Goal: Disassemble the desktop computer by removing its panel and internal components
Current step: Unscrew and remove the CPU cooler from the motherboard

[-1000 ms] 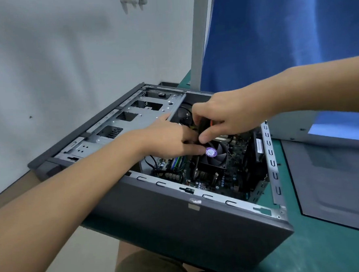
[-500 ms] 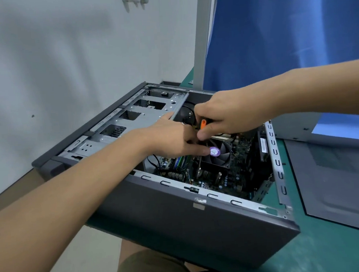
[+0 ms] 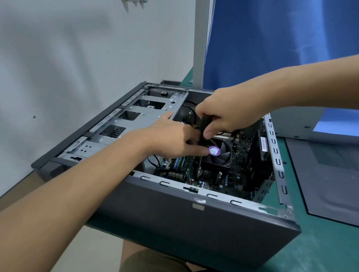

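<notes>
Our right hand (image 3: pixel 229 111), gripping the screwdriver (image 3: pixel 203 138), had twisted it; our left hand (image 3: pixel 174 140) pinched its shaft beside the cooler fan (image 3: pixel 222 154). Its fastening was probably loosening

screwdriver (image 3: pixel 203 127) twisted, right hand (image 3: pixel 229 109) grip shifted

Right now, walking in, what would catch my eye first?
Two hands meet over an open grey computer case at the centre: the right hand grips a black-handled screwdriver, the left hand reaches in beside it. Below them sits a fan with a purple sticker; the removed panel lies to the right.
</notes>
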